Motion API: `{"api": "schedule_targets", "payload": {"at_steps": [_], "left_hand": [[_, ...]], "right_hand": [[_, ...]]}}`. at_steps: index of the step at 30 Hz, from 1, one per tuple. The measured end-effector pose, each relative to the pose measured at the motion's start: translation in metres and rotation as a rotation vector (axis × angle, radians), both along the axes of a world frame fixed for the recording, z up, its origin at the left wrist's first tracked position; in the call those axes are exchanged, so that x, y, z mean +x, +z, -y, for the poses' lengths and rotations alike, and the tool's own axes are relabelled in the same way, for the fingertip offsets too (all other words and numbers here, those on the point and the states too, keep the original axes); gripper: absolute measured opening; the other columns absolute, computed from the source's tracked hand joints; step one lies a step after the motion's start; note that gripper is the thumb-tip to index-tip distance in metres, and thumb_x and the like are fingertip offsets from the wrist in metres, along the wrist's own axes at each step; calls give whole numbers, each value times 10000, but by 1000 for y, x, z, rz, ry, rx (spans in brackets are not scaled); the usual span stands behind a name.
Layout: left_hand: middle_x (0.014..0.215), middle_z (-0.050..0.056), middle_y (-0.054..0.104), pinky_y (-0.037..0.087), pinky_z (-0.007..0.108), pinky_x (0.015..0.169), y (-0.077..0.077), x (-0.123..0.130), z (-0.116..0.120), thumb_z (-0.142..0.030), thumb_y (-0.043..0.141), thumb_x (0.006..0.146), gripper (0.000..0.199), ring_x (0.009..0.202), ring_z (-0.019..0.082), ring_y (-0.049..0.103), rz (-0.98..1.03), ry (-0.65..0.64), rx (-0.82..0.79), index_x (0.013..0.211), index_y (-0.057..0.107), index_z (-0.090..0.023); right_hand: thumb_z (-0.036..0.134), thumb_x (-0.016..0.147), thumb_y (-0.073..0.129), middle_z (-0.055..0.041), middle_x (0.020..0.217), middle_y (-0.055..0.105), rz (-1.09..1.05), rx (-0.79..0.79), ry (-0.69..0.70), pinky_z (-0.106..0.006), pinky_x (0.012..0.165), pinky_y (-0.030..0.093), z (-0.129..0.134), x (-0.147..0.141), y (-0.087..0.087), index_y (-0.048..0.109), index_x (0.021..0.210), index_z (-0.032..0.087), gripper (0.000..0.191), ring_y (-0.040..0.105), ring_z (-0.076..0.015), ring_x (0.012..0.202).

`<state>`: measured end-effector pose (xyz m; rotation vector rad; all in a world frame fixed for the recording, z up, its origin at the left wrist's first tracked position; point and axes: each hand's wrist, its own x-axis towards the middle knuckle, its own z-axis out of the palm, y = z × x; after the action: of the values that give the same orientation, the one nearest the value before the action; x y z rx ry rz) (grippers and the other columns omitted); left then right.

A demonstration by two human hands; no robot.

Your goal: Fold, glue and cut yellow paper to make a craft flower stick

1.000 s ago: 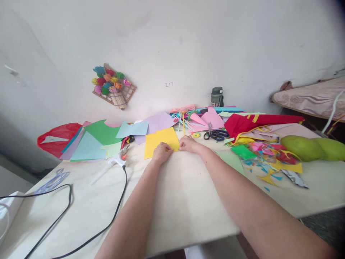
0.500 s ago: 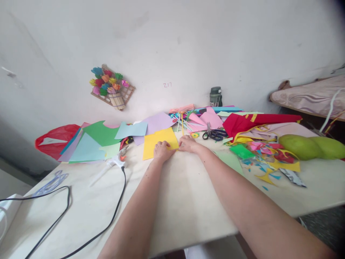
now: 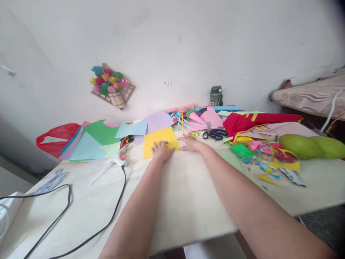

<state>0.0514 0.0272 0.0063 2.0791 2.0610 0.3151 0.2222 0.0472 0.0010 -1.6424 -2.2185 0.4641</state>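
Note:
A yellow sheet of paper [image 3: 159, 138] lies flat on the pale table, straight ahead of me. My left hand [image 3: 162, 151] rests on its lower part, fingers spread and pressing down. Just past the sheet's right corner, my right hand [image 3: 190, 143] touches the table with its fingers stretched out and apart. No object shows in either hand. A small yellow paper flower [image 3: 195, 134] and dark-handled scissors [image 3: 215, 134] lie beyond my right hand. Near the left arm sits a white glue gun [image 3: 116, 160] with a black cord.
Coloured paper sheets [image 3: 88, 149] spread along the back left. To the right are red cloth [image 3: 250, 124], paper scraps [image 3: 265, 176] and a large green object [image 3: 299, 146]. A bottle [image 3: 216, 95] stands by the wall. The black cord [image 3: 118, 205] crosses the table on the left.
My fingers have straightened and spread out from their bent pose at the sheet's lower right corner. The hands have drawn slightly apart. The yellow sheet lies in nearly the same place.

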Motion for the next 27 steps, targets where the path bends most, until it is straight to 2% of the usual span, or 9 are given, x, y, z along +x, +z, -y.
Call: {"api": "schedule_targets", "payload": {"at_steps": [4,6,9,11,13,17,22,27], "left_hand": [[1378,60,291,95,505,1008,0,0,-1,-583,426,691,592,1301,305,0,2,10,9,1184,386,-256],[1373,64,299,94,503,1008,-1,0,-1,-584,431,688,598,1301,309,8,9,17,15,1183,388,-252],[1369,65,308,96,502,1007,-3,0,-2,-573,446,686,589,1301,307,25,22,15,28,1178,390,-253],[1367,60,313,95,502,1008,-4,0,-1,-566,448,692,571,1303,297,33,31,4,41,1171,392,-261],[1369,50,312,89,500,1010,-6,-1,-1,-561,441,702,548,1305,286,30,42,-6,50,1166,395,-273],[1369,31,313,85,500,1012,-7,-1,1,-540,426,722,507,1306,282,23,54,-12,57,1159,404,-283],[1359,20,332,77,501,1015,-8,-1,0,-480,414,748,446,1306,276,26,73,-13,73,1147,414,-281],[1333,29,371,61,474,1026,-6,-1,2,-390,387,779,401,1307,261,52,117,-2,69,1160,410,-266]], "right_hand": [[284,633,645,-42,1361,322,-32,19,-29,-448,1016,180,-2,2,0,495,1186,298,573,160,-293,1281],[184,635,617,-29,1313,401,-92,67,-52,-397,1002,243,-3,1,1,547,1134,282,514,271,-260,1248],[131,668,543,6,1081,603,-201,150,-40,-294,882,386,-2,-1,4,640,982,268,356,520,-183,1034],[162,678,541,24,908,665,-203,174,2,-254,778,427,0,-3,9,680,866,263,254,590,-156,858],[198,656,580,31,836,675,-125,216,53,-247,733,421,2,-5,13,697,778,265,182,594,-152,784],[251,646,629,15,807,670,70,328,150,-269,751,365,8,-8,18,706,716,270,106,564,-179,834],[269,709,598,3,809,667,238,401,267,-275,745,309,10,-9,17,708,724,274,111,537,-179,850],[226,739,565,1,840,664,329,415,300,-270,709,291,12,-10,21,702,768,254,142,538,-166,834]]}}
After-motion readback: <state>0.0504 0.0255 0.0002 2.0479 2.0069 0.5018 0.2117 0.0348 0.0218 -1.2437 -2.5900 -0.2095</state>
